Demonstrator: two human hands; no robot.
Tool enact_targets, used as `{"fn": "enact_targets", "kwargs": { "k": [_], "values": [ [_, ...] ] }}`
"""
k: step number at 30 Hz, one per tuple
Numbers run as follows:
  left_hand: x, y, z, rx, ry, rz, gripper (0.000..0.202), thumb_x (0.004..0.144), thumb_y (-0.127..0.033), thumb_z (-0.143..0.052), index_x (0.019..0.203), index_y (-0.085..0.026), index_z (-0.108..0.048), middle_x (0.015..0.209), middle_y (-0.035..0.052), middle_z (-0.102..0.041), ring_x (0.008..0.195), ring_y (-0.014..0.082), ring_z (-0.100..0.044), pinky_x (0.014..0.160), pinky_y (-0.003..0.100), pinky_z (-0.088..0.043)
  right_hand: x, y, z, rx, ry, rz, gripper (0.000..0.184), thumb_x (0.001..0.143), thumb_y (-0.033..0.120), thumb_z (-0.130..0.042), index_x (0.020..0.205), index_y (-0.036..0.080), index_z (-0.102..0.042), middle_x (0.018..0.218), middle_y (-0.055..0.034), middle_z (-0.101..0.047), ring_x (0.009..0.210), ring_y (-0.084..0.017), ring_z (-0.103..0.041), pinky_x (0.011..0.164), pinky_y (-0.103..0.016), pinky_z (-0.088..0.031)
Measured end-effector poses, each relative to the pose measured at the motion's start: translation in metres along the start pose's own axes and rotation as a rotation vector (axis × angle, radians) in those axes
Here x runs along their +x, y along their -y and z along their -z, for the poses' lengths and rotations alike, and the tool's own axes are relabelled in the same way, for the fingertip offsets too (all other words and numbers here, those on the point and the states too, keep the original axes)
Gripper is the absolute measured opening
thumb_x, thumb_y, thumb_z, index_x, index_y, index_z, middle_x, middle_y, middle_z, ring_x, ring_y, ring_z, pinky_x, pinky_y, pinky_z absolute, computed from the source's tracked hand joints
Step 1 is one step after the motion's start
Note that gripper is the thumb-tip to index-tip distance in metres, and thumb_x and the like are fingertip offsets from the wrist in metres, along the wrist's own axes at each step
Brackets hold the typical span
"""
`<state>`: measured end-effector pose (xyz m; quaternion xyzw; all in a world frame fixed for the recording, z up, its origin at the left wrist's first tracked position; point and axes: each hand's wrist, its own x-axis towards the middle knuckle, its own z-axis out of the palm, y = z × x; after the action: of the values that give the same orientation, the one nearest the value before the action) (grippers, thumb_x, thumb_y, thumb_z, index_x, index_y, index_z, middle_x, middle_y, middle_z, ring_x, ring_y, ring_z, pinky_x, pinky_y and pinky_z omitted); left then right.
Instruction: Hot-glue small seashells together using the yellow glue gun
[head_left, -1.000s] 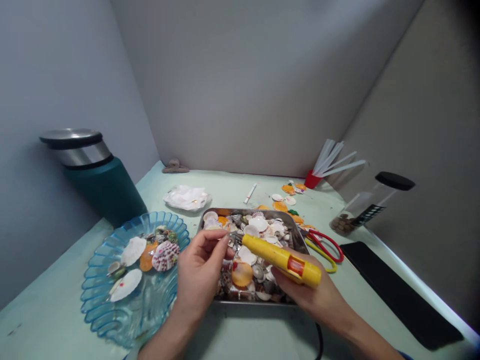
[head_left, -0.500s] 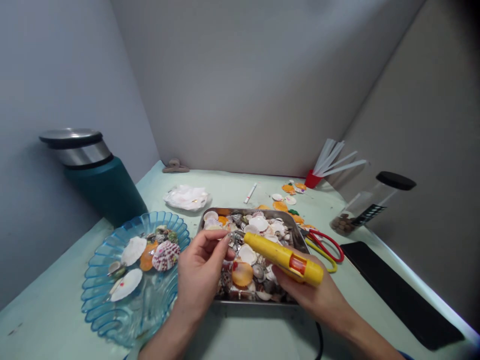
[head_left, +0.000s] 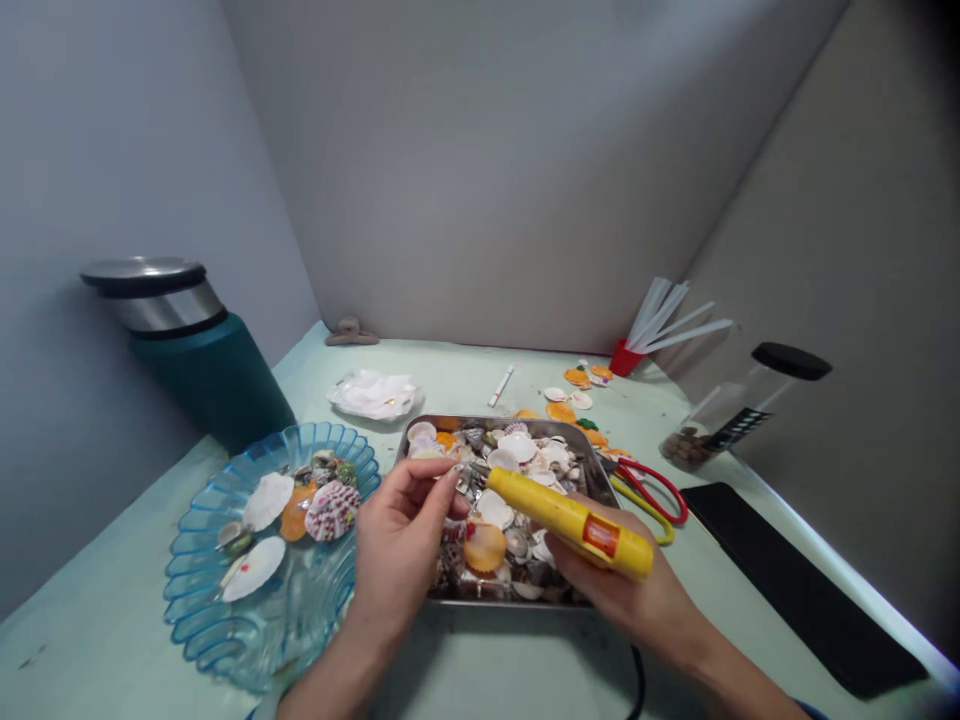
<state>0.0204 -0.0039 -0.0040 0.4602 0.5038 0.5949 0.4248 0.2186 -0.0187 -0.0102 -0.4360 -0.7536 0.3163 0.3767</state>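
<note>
A yellow glue gun [head_left: 546,502] is gripped in my right hand [head_left: 634,600], its metal nozzle pointing left. My left hand [head_left: 401,545] is closed in a pinch by the nozzle tip; whatever its fingertips hold is too small and hidden to name. Both hands are above a metal tray [head_left: 517,606] heaped with seashells, among them an orange scallop shell [head_left: 484,548] and a white shell [head_left: 517,446]. Left of my left hand lies a blue scalloped plate [head_left: 196,600] with several shells on it, including a purple-speckled one [head_left: 332,511].
A teal bottle [head_left: 206,375] stands behind the plate. White plastic packaging [head_left: 375,395] and a small white stick [head_left: 501,386] lie beyond the tray. To the right are scissors [head_left: 660,490], a black phone-like slab [head_left: 802,590], a jar [head_left: 720,415] and a red cup [head_left: 625,358] of glue sticks.
The rear of the glue gun has shifted slightly right and down with my right hand. My left hand keeps its pinch in nearly the same place.
</note>
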Motion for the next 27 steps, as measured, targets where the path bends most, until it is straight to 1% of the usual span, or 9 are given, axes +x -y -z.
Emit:
{"fn": "enact_targets", "kwargs": {
  "k": [5,11,16,22,27],
  "values": [
    [-0.0005,-0.0018,-0.0013,-0.018,0.006,0.020,0.014,0.076,-0.027,-0.066,0.084,-0.016,-0.063,0.058,-0.0022,-0.064,0.055,0.0094,-0.059,0.055,0.018,-0.048,0.0002,-0.0005,-0.0006,0.021,0.025,-0.012,0.007,0.083,0.015,-0.052,0.078,0.019,-0.051,0.069,0.0027,-0.052,0.058,-0.012,-0.045,0.054,-0.023,-0.038],
    [-0.0001,-0.0036,-0.0027,-0.029,0.019,0.045,0.013,0.076,-0.026,-0.066,0.083,-0.015,-0.063,0.054,-0.0023,-0.064,0.053,0.0094,-0.059,0.055,0.018,-0.048,-0.0004,-0.0016,-0.0013,0.041,0.032,-0.008,0.010,0.084,0.016,-0.052,0.075,0.020,-0.049,0.067,0.0037,-0.049,0.057,-0.012,-0.042,0.053,-0.023,-0.035],
    [-0.0004,-0.0049,-0.0016,-0.041,-0.006,0.051,0.014,0.076,-0.027,-0.066,0.083,-0.015,-0.063,0.054,-0.0025,-0.064,0.053,0.0091,-0.059,0.057,0.018,-0.048,-0.0001,0.0005,-0.0011,0.015,0.003,-0.002,0.009,0.080,0.014,-0.053,0.075,0.019,-0.049,0.067,0.0037,-0.049,0.059,-0.012,-0.043,0.054,-0.022,-0.035],
    [0.0012,-0.0041,-0.0001,-0.055,-0.010,0.079,0.016,0.075,-0.029,-0.066,0.083,-0.015,-0.063,0.054,-0.0023,-0.064,0.053,0.0093,-0.058,0.057,0.019,-0.048,-0.0002,0.0019,-0.0016,-0.002,-0.029,-0.011,0.009,0.080,0.015,-0.052,0.074,0.019,-0.049,0.067,0.0030,-0.050,0.058,-0.013,-0.044,0.053,-0.023,-0.035],
    [0.0019,-0.0024,0.0002,-0.078,0.012,0.091,0.016,0.076,-0.029,-0.066,0.083,-0.015,-0.063,0.054,-0.0026,-0.063,0.053,0.0089,-0.058,0.057,0.018,-0.047,0.0000,0.0017,-0.0010,-0.003,-0.003,0.005,0.008,0.080,0.014,-0.052,0.075,0.020,-0.049,0.067,0.0037,-0.049,0.059,-0.012,-0.043,0.054,-0.023,-0.034]
  ]
}}
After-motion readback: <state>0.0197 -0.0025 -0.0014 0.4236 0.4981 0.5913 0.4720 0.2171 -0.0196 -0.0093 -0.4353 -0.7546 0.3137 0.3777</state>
